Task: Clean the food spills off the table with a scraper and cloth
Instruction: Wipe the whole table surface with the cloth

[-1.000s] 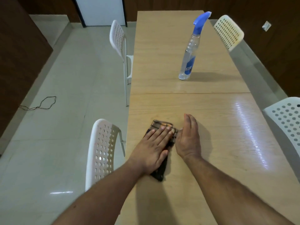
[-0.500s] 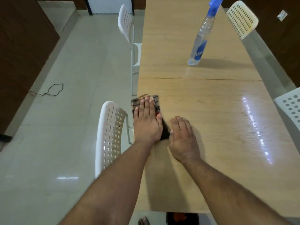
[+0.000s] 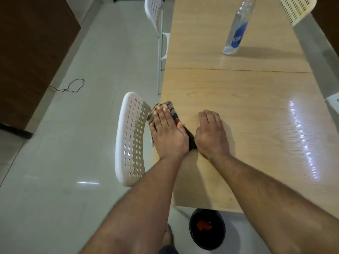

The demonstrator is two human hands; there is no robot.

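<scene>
A dark checked cloth [image 3: 171, 109] lies at the left edge of the light wooden table [image 3: 247, 107], partly hanging over it. My left hand [image 3: 168, 134] presses flat on the cloth and covers most of it; only the far end and a dark strip on the right show. Just right of the cloth, my right hand [image 3: 211, 132] rests palm down on the bare wood, holding nothing, its wrist close to the left one. No scraper is in view.
A white perforated chair [image 3: 130, 138] stands tight against the table edge beside the cloth. A spray bottle [image 3: 236, 33] stands at the far right. A black bin [image 3: 207, 228] with orange scraps sits on the floor below the near edge. More white chairs [image 3: 156, 19] line both sides.
My left hand has slid the cloth leftward from the table's middle to its left edge. My right hand followed alongside. The view has tilted down, bringing the bin into sight.
</scene>
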